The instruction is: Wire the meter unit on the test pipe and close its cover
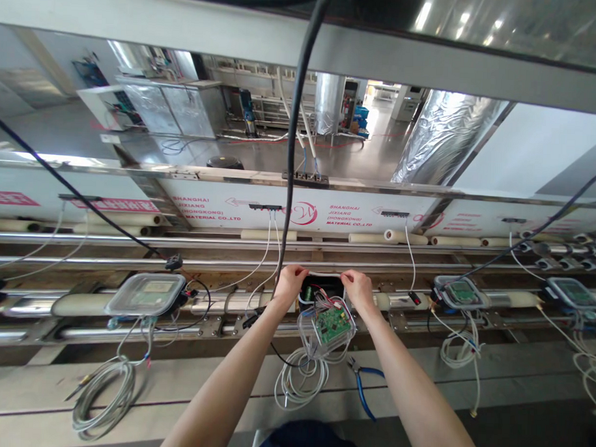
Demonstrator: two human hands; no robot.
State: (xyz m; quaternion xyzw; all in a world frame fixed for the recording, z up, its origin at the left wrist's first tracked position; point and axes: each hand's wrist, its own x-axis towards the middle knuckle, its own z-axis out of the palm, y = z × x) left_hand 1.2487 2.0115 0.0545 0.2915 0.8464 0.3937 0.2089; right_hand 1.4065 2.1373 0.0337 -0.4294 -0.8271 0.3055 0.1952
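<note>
Dark clothing [310, 442] fills the bottom edge, and my left forearm [224, 371] and right forearm [414, 384] angle inward and away from me across a pale ledge [28, 390]. On that ledge, between my arms, lie a coil of white cable [299, 383] and blue-handled pliers [365, 385], with the pliers' handles just beside my right forearm. A grey cable coil [107, 396] lies well off to my left.

My left hand [290, 285] and right hand [359, 291] meet at the far edge of an open black housing [322, 287] on the pipe rack. Its long axis appears to run left to right, along the pipes. My fingers [345, 275] bend over its rim, around a thin white strip; I cannot tell whether they grip it or only press. Just toward me, a clear lid [304, 331] tilts with a green circuit board [332, 329] inside it, wires bunched between lid and housing.

Little room remains between my hands, but the rack stays open on both sides. Matching lidded units sit well apart at left [145, 295] and right [460, 292]. Farther off, a printed white panel [298, 210] crosses the view.
</note>
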